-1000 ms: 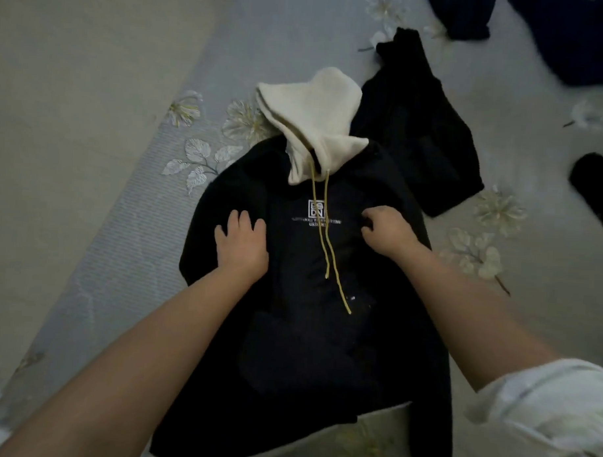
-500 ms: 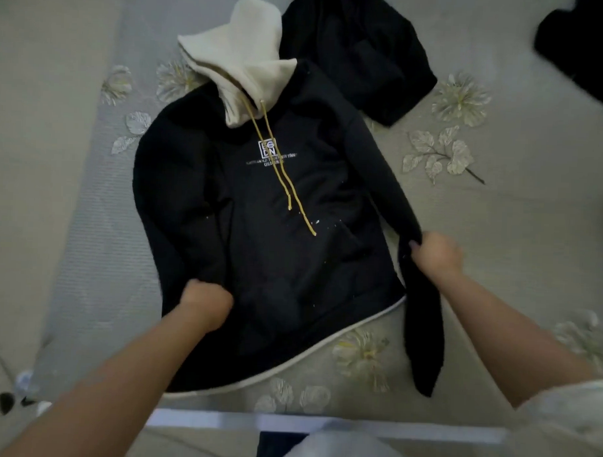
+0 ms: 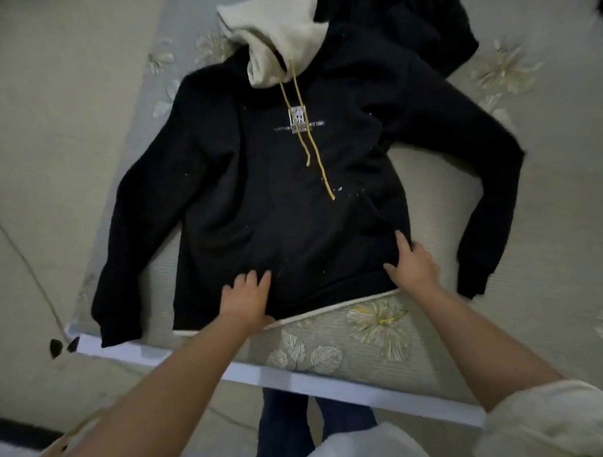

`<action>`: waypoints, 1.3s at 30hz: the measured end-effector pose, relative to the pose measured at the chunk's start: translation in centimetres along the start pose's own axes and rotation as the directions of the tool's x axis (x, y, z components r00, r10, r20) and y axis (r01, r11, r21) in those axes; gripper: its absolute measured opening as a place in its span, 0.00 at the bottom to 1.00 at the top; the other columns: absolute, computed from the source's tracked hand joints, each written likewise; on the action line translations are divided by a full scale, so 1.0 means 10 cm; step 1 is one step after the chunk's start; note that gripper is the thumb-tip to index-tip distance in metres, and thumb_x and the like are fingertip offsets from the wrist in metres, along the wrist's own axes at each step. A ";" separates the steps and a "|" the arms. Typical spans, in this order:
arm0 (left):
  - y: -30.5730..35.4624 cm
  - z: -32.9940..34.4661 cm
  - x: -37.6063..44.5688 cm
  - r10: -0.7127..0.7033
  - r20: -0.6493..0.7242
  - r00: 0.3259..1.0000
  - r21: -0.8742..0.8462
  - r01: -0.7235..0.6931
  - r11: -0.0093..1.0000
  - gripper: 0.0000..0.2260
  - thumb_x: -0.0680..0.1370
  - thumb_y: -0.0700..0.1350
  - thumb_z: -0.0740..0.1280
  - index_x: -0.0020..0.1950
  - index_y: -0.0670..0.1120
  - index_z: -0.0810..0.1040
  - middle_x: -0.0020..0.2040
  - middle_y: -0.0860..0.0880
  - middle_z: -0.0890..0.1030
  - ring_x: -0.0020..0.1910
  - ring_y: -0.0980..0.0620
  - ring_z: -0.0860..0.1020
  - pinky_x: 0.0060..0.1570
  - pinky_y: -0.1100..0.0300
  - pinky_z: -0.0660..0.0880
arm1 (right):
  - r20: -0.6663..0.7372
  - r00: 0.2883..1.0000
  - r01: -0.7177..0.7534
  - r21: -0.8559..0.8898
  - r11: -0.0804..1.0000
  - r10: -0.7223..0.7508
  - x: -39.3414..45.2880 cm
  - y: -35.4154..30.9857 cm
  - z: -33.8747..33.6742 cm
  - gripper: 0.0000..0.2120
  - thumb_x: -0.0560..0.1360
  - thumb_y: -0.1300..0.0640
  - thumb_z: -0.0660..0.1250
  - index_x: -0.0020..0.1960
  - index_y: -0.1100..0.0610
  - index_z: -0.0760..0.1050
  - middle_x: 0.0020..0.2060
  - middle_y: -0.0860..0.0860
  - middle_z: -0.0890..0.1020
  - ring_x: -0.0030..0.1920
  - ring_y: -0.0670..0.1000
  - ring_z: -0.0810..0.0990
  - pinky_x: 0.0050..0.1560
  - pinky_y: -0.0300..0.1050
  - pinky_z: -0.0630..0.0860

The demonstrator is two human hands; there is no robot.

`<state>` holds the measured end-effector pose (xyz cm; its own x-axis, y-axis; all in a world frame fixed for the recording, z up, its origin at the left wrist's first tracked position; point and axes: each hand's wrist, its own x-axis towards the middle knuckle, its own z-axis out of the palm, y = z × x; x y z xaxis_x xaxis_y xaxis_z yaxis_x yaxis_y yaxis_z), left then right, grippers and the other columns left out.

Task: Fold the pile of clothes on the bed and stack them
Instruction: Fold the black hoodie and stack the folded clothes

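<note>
I've got the black hoodie point(image 3: 260, 192) flat on the bed point(image 3: 550, 220), left hand point(image 3: 245, 301) & right hand point(image 3: 413, 266) spread open pressing its hem, gripping nothing; left sleeve overhangs bed edge, could drag it off.

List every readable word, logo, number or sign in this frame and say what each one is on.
Chest print on the black hoodie: a small white square logo above two lines of white lettering; all too blurred to read.
No other text, number or sign shows on the cream hood, the flowered bed cover or the other dark garment.
</note>
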<state>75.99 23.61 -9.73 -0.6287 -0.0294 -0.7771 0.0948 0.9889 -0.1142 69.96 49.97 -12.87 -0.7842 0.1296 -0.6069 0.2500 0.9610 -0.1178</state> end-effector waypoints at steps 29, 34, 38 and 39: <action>-0.36 1.14 -0.90 0.344 -0.114 0.932 0.272 -0.303 0.913 0.24 0.82 0.48 0.51 0.75 0.40 0.49 0.67 0.41 0.65 0.63 0.42 0.66 0.54 0.51 0.68 | 0.020 0.978 -0.182 -0.398 0.899 0.207 -1.76 -0.04 1.00 0.20 0.76 0.56 0.59 0.67 0.54 0.62 0.60 0.55 0.71 0.59 0.54 0.72 0.60 0.47 0.64; -0.49 0.96 -0.81 0.092 -0.317 0.944 -0.118 -0.135 0.984 0.25 0.79 0.55 0.56 0.70 0.42 0.60 0.63 0.42 0.70 0.61 0.43 0.69 0.52 0.51 0.70 | -0.080 0.956 -0.271 0.123 0.955 0.281 -1.80 0.10 1.10 0.30 0.78 0.51 0.58 0.75 0.56 0.48 0.63 0.62 0.70 0.61 0.61 0.71 0.61 0.54 0.66; -0.67 1.08 -0.60 -0.379 -0.260 0.888 -0.640 0.136 0.757 0.26 0.78 0.51 0.61 0.68 0.36 0.62 0.65 0.36 0.68 0.65 0.38 0.66 0.62 0.48 0.64 | -0.054 0.935 -0.249 0.602 0.759 0.350 -1.72 0.24 1.15 0.16 0.79 0.60 0.53 0.65 0.66 0.67 0.57 0.65 0.75 0.55 0.63 0.74 0.50 0.50 0.69; -0.70 1.13 -0.56 -0.448 -0.174 0.877 -0.716 0.199 0.669 0.26 0.78 0.51 0.60 0.69 0.34 0.62 0.66 0.34 0.67 0.66 0.37 0.65 0.63 0.48 0.62 | -0.032 0.927 -0.274 0.624 0.732 0.374 -1.68 0.31 1.16 0.15 0.79 0.62 0.51 0.59 0.68 0.71 0.55 0.66 0.76 0.52 0.63 0.74 0.48 0.50 0.68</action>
<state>87.57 15.24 -11.62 -0.7285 -0.4432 -0.5224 -0.6142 0.7602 0.2116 90.50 47.93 -12.10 -0.6516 0.4876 -0.5811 0.7520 0.5159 -0.4104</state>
